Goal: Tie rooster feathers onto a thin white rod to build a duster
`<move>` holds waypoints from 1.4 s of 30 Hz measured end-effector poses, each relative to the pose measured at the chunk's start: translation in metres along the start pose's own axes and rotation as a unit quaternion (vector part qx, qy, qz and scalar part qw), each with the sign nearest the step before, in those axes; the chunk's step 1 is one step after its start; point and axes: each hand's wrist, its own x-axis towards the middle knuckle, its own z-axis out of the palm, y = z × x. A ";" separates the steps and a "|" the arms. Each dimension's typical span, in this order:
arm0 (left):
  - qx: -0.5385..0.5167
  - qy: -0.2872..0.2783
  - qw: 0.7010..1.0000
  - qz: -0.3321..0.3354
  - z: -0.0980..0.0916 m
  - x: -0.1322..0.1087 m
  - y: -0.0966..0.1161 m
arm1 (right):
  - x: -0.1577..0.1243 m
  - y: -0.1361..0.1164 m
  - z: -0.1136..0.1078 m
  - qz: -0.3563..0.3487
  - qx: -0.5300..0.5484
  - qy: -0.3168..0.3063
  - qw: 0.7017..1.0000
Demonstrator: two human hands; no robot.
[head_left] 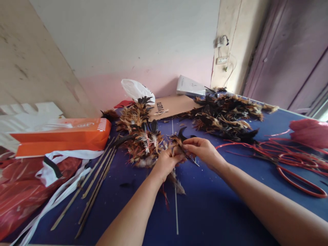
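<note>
Both hands meet over the blue table around a small bunch of brown and black feathers (176, 139). My left hand (167, 162) is closed on the bunch from below, and grey fluffy feathers with a red strand hang under it. The fingers of my right hand (201, 148) pinch at the same bunch from the right, near a dark curved feather; what exactly lies between their tips is partly hidden. Just left of the hands lies a pile of feather bunches (145, 141), some tied with red strands.
More dark feathers (225, 114) are heaped at the back right, beside cardboard (176, 105) and a white box (191, 86). Red-handled scissors (302, 181) lie among red plastic strands (294, 157). Thin sticks (96, 184), an orange bag (64, 136) and a red bag (23, 188) are left.
</note>
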 end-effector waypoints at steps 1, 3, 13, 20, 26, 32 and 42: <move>-0.042 0.007 0.999 -0.025 -0.001 0.000 0.000 | 0.000 -0.001 -0.002 -0.021 -0.015 0.004 1.000; -0.128 0.024 0.989 -0.068 -0.002 0.002 0.001 | -0.002 -0.003 -0.005 -0.074 -0.083 0.010 0.994; -0.300 -0.013 0.949 -0.097 -0.006 0.003 0.004 | -0.011 -0.005 -0.001 -0.258 -0.261 -0.049 0.929; -0.280 -0.017 0.955 -0.095 -0.005 0.002 0.003 | -0.011 -0.003 -0.001 -0.231 -0.271 -0.038 0.934; -0.261 -0.012 0.961 -0.091 -0.008 0.001 0.006 | -0.006 0.001 -0.001 -0.107 -0.229 -0.031 0.967; -0.322 0.059 0.943 -0.060 -0.024 0.008 0.007 | -0.022 -0.008 0.002 -0.106 -0.313 -0.260 0.907; -0.349 0.090 0.931 -0.058 -0.028 0.010 0.008 | -0.035 -0.011 0.014 -0.112 -0.434 -0.279 0.849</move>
